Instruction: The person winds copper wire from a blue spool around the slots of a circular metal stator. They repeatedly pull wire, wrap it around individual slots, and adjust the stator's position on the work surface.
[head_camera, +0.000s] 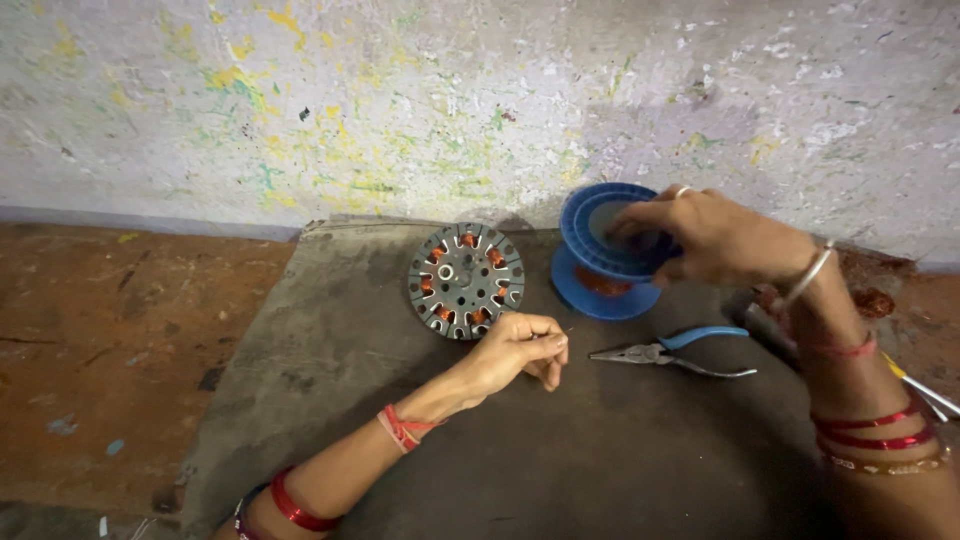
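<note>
Blue plastic spool, upright on grey matting, is gripped by the right hand, while the left hand, pinched shut on something too fine to identify, is held nearer the slotted stator.

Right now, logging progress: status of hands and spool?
Right hand on blue spool. Left hand pinched shut near stator disc. Pliers lie between.

Right hand grips blue wire spool; left hand pinched shut beside motor stator; pliers on grey mat.
</note>
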